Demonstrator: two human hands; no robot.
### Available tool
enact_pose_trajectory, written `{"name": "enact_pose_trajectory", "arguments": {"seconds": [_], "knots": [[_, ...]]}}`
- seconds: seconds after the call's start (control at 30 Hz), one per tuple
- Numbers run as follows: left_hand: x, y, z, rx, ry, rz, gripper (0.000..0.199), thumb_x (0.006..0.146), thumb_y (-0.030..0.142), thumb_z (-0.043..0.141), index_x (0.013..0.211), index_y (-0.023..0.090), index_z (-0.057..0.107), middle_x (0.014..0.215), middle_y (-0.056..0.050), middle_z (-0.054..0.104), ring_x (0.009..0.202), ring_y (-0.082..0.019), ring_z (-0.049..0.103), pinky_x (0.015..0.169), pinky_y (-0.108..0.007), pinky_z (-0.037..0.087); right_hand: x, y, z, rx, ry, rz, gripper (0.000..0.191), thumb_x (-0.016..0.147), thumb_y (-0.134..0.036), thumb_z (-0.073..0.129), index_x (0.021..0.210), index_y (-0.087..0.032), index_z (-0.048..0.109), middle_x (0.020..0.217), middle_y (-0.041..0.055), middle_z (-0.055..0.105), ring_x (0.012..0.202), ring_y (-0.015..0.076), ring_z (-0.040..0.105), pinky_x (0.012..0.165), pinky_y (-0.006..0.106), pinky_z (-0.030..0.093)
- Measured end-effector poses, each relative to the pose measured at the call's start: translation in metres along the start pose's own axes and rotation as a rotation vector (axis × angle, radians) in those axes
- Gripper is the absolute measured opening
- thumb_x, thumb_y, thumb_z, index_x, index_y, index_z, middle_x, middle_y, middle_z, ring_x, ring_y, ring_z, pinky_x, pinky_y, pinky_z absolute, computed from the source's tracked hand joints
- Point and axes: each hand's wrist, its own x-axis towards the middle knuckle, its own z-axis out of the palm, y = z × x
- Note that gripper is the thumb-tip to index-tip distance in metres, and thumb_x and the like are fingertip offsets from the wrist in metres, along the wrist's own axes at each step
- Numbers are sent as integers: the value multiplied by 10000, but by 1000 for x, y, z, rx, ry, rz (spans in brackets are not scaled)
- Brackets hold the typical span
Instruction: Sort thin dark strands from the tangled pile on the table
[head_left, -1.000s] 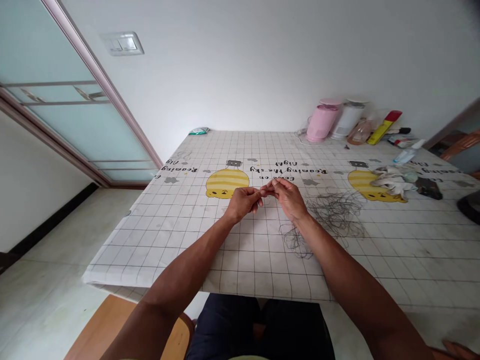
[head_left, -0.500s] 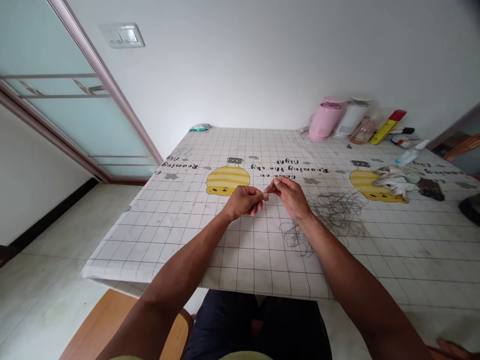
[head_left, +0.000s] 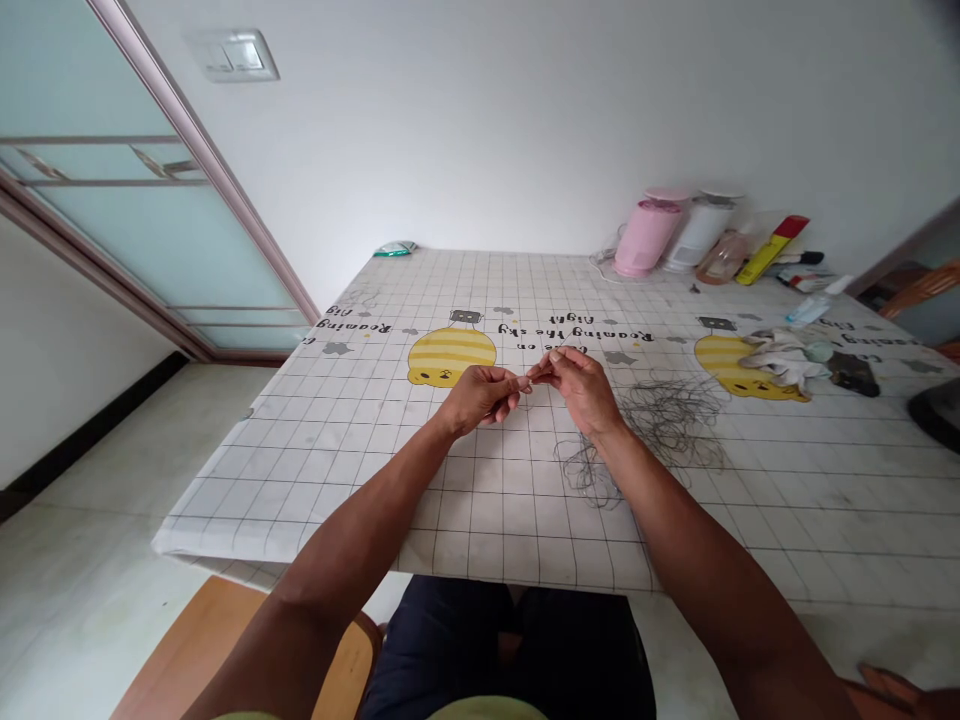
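Observation:
Over the checked tablecloth (head_left: 480, 500), my left hand (head_left: 484, 395) and my right hand (head_left: 577, 385) meet at the fingertips. Thumb and forefinger are pinched together on each. Whatever lies between the fingertips is too fine to make out. Beside and partly behind my right wrist spreads a loose tangle of thin dark thread or wire (head_left: 671, 420). A smaller looped part of it lies left of my right forearm.
Along the wall stand a pink cylindrical device (head_left: 649, 235), a white one (head_left: 699, 235), a bottle (head_left: 724, 258) and a yellow-red box (head_left: 772, 250). Crumpled cloth (head_left: 784, 360) lies at the right near a small clear bottle (head_left: 817, 300). A green-white packet (head_left: 395, 248) sits at the far left corner.
The view has shifted slightly. My hands stay pinched together at almost the same spot, with only small finger movement. The tangle looks unchanged.

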Motion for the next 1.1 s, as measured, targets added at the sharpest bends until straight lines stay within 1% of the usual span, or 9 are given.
{"name": "enact_pose_trajectory", "arguments": {"seconds": [0.23, 0.43, 0.6, 0.73, 0.87, 1.0, 1.1], "knots": [[-3, 0, 1, 28, -12, 36, 456, 869, 589, 855, 857, 139, 783, 591, 20, 577, 384, -54, 414, 353, -211, 206, 0, 0, 0, -12, 9, 12, 440, 901, -683, 799, 880, -248, 735, 956, 93, 782, 1040, 282, 757, 951, 418, 623], [-3, 0, 2, -57, -22, -14, 454, 832, 573, 892, 869, 134, 785, 589, 40, 513, 379, -48, 393, 344, -210, 163, -1, -2, 0, 5, 8, -4, 433, 907, -678, 797, 877, -250, 742, 961, 90, 779, 1033, 275, 750, 977, 421, 611], [-4, 2, 2, -157, -71, -29, 446, 836, 555, 887, 933, 130, 794, 621, 50, 472, 420, -56, 429, 359, -204, 208, -3, -6, 2, 10, 18, 13, 454, 901, -705, 783, 895, -256, 715, 980, 87, 786, 1051, 273, 748, 975, 412, 612], [-7, 5, -1, -151, -97, -47, 426, 839, 537, 886, 918, 129, 792, 613, 50, 478, 413, -60, 438, 340, -204, 223, -4, -10, 2, 39, -41, -21, 434, 929, -689, 768, 903, -259, 711, 947, 79, 781, 1014, 270, 752, 963, 418, 609], [-11, 11, -5, -74, -138, -87, 401, 849, 512, 880, 878, 123, 791, 591, 46, 499, 391, -60, 437, 314, -201, 206, -4, -13, -3, 18, -123, 20, 412, 926, -643, 786, 840, -249, 704, 881, 71, 758, 972, 273, 743, 979, 429, 586], [-14, 18, -11, -7, -204, -137, 385, 843, 492, 891, 872, 119, 798, 574, 47, 508, 381, -53, 425, 310, -190, 176, -3, -11, -11, 65, -229, 35, 357, 961, -533, 771, 795, -222, 712, 858, 80, 755, 895, 250, 718, 940, 411, 561], [-16, 22, -13, 39, -255, -187, 388, 840, 497, 898, 870, 121, 807, 566, 41, 528, 377, -50, 420, 315, -186, 182, -3, -8, -15, 88, -291, 37, 305, 991, -437, 744, 785, -212, 730, 848, 82, 763, 861, 241, 711, 905, 398, 544]]}}
